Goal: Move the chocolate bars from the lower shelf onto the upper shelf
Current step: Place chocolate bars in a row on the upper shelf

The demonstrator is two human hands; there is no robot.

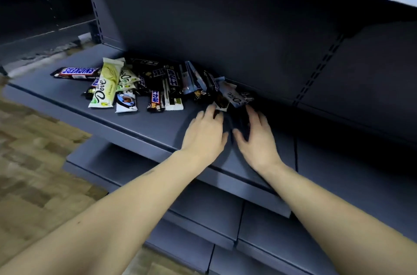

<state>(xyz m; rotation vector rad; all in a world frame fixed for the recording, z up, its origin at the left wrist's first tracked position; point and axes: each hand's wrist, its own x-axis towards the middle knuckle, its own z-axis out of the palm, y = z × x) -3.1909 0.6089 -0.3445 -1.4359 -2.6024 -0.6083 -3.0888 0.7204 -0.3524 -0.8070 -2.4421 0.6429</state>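
Observation:
Several chocolate bars lie in a loose pile (144,85) on a dark grey shelf (67,98): a Snickers bar (77,73) at the left, a pale green Dove bar (106,85), dark Snickers bars in the middle and a grey Dove bar (234,95) at the pile's right end. My left hand (205,135) reaches over the shelf with its fingertips at a dark bar (221,102) on the pile's right edge. Just to the right, my right hand (255,137) hovers with spread fingers and holds nothing.
A lower shelf (94,159) juts out below, with more dark shelf tiers underneath. The shelf's dark back panel (225,26) rises behind the pile. A slotted upright (93,1) stands at the left. Wooden floor (33,162) lies to the left.

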